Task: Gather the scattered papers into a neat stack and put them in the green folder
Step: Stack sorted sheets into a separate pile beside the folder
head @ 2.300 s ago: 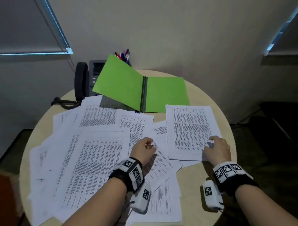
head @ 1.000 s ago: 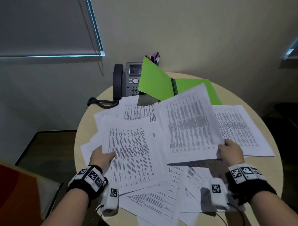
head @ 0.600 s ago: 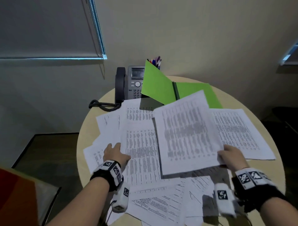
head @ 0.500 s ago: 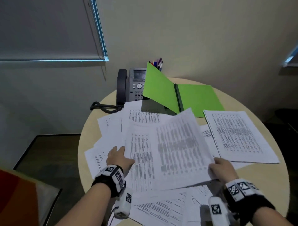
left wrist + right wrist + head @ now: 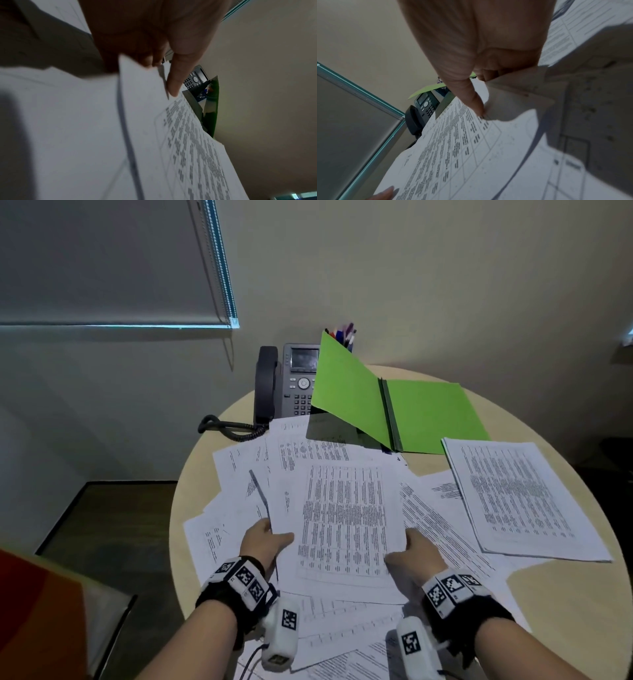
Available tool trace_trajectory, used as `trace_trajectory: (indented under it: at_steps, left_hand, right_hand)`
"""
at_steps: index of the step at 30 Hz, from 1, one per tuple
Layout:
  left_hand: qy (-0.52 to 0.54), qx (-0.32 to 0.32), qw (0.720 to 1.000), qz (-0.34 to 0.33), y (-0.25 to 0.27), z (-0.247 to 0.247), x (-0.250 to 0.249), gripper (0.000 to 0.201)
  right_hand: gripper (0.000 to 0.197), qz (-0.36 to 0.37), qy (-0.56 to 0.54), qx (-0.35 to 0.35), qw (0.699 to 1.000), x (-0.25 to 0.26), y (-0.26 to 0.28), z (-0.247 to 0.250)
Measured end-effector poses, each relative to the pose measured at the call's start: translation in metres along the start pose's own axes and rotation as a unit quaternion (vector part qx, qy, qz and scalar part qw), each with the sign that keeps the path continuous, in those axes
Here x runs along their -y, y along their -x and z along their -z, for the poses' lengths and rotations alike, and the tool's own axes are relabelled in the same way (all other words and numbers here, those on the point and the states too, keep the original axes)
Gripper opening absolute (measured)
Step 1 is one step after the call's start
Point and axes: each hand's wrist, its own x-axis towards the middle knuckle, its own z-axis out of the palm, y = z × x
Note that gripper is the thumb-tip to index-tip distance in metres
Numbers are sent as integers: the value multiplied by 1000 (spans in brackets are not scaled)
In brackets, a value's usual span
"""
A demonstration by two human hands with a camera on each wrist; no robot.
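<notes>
Printed papers lie scattered over the round table (image 5: 565,628). I hold a bundle of sheets (image 5: 346,525) at the table's middle, a little above the loose ones. My left hand (image 5: 274,534) pinches its left edge, thumb on top (image 5: 176,81). My right hand (image 5: 409,539) pinches the right edge, with its thumb (image 5: 471,97) pressed on the printed sheet (image 5: 462,148). The green folder (image 5: 428,412) lies open at the back, its left cover propped up. A neater stack of papers (image 5: 524,498) rests at the right, in front of the folder.
A desk phone (image 5: 291,385) with a coiled cord stands at the back left, partly behind the folder's raised cover. A pen cup (image 5: 344,337) peeks out behind the folder. Loose sheets reach the table's near and left edges. An orange chair (image 5: 34,621) is at lower left.
My right hand carried its lifted sheets left and down onto the sheets by my left hand. My left hand went from lying flat on the papers to pinching the bundle's left edge.
</notes>
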Motion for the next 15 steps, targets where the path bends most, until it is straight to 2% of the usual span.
trace_trajectory:
  at_steps: [2,6,9,15]
  left_hand:
    - [12,19,1000,0,3,-1,2,24]
    - [-8,-4,999,-49,3,-6,1,17]
    - [-5,-20,996,-81,2,-10,-5,10]
    - [9,-8,999,-43,-12,-15,-11,16]
  right_hand:
    - [29,10,12,19,1000,1,-1,-3]
    - [23,-3,-20,-3,1000,1,-5,-5]
    - [33,-11,-45,20,999,2,-9,-4]
    - [46,22,-126,99,987,3,-1,-2]
